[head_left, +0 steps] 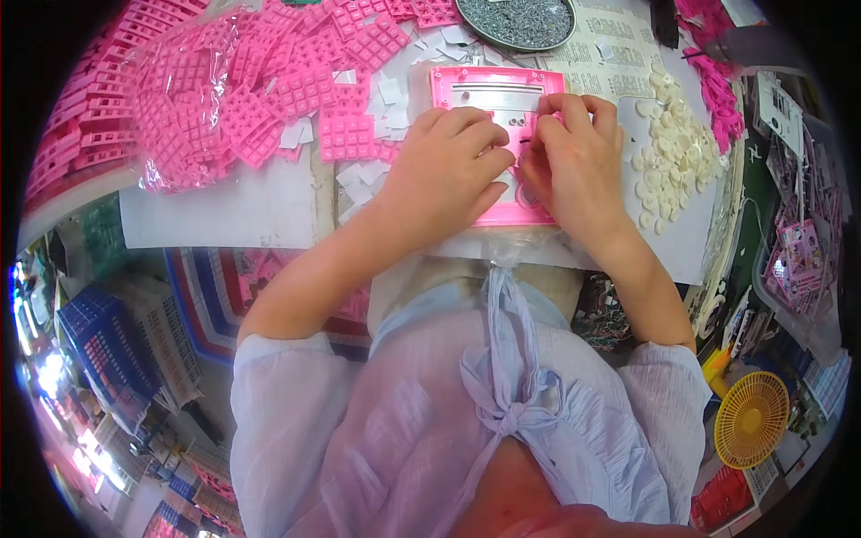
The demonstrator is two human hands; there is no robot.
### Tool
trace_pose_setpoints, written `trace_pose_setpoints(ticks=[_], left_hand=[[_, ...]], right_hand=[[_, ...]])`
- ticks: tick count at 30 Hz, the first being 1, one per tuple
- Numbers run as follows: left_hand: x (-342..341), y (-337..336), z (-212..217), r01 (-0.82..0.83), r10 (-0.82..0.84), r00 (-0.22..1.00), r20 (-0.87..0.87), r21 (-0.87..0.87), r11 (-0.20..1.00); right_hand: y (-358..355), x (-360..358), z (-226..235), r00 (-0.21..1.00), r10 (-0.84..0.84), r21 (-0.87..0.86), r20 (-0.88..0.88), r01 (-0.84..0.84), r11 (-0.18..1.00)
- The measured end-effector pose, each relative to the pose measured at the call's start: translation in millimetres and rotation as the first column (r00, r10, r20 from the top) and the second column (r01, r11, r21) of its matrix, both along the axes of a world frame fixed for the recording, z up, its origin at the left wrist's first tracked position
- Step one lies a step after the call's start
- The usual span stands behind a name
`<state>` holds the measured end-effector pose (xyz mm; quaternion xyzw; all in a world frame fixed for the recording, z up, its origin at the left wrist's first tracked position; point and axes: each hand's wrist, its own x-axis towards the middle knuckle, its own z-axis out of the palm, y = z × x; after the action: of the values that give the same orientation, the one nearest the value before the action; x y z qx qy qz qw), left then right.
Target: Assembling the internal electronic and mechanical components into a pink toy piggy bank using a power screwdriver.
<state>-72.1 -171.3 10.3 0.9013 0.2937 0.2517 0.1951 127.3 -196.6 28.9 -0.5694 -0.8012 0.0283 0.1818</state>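
Note:
A pink plastic casing lies on the worktable in front of me, its inside facing up. Across its upper part run silvery strips, and small round parts show near its middle. My left hand is closed over the casing's left side, fingers curled inward and thumb low. Over the right side, my right hand has its fingers bent and pinched together. A short dark bit shows by its fingertips; what they hold is too small to name. Both hands hide much of the casing's interior.
Pink keypad pieces are heaped left, some in a clear bag, with white paper squares nearby. A round tray of small screws stands behind. Cream-coloured round parts lie right. A yellow basket sits lower right.

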Motion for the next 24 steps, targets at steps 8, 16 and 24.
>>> trace_pose_setpoints(ticks=[8, 16, 24], left_hand=[[44, 125, 9, -0.289, 0.286, 0.957, 0.043, 0.074, 0.955], [69, 169, -21, -0.186, 0.253, 0.933, -0.257, 0.258, 0.948], [63, 156, 15, -0.218, 0.163, 0.945, -0.284, -0.176, 0.960]], right_hand=[[13, 17, 9, 0.959, -0.027, -0.079, -0.283, 0.005, 0.997], [72, 106, 37, 0.577, 0.126, 0.296, -0.807, 0.210, 0.932], [142, 71, 111, 0.488, 0.077, 0.024, -0.869, -0.115, 0.993]])
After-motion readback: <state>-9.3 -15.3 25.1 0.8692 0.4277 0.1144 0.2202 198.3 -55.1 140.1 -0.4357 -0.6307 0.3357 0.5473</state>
